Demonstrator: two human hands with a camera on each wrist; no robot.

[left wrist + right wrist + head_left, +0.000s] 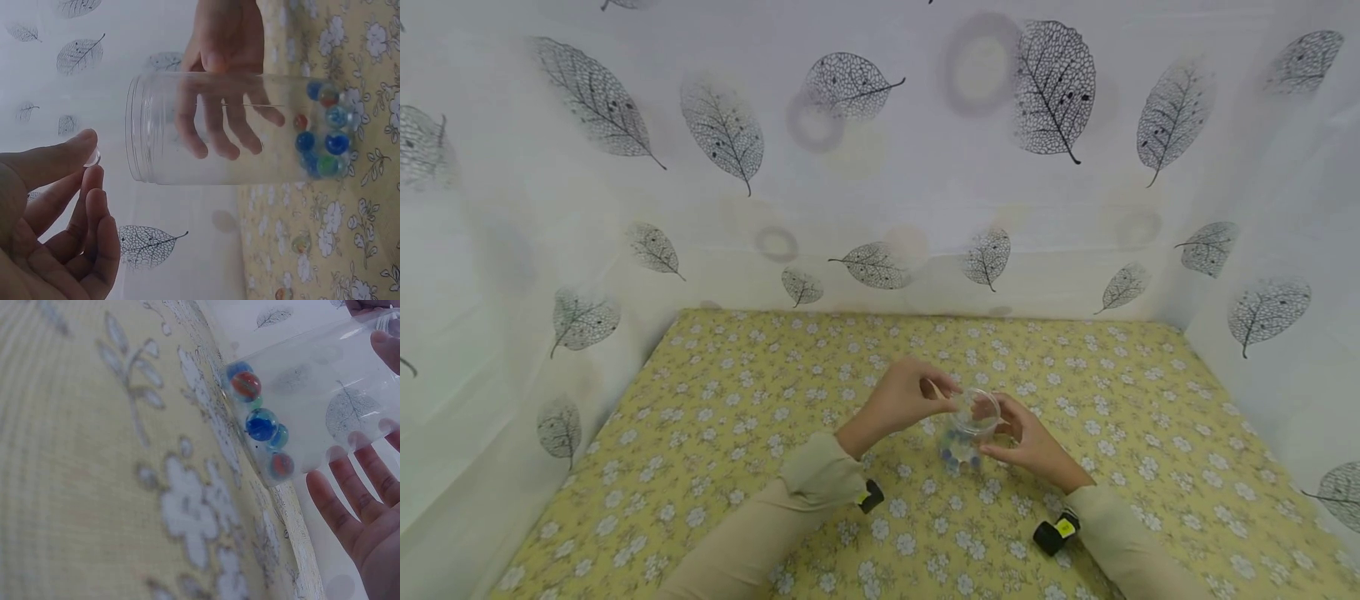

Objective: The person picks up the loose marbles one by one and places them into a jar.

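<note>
A clear plastic jar [976, 423] stands upright on the yellow flowered cloth [737, 433], with several coloured marbles [958, 454] at its bottom. My right hand [1003, 437] grips the jar's side, thumb on one wall and fingers [350, 500] on the other. My left hand [950, 397] hovers just left of the jar's open mouth. In the left wrist view it pinches a small clear marble [92, 156] between thumb and fingertips, a short gap from the jar's rim [132, 128]. The marbles in the jar [259, 422] are blue, green and red.
Two loose marbles [301, 242] lie on the cloth close to the jar. White leaf-printed curtains [880, 167] wall in the table at the back and on both sides. Black wrist cameras [871, 496] sit on both sleeves.
</note>
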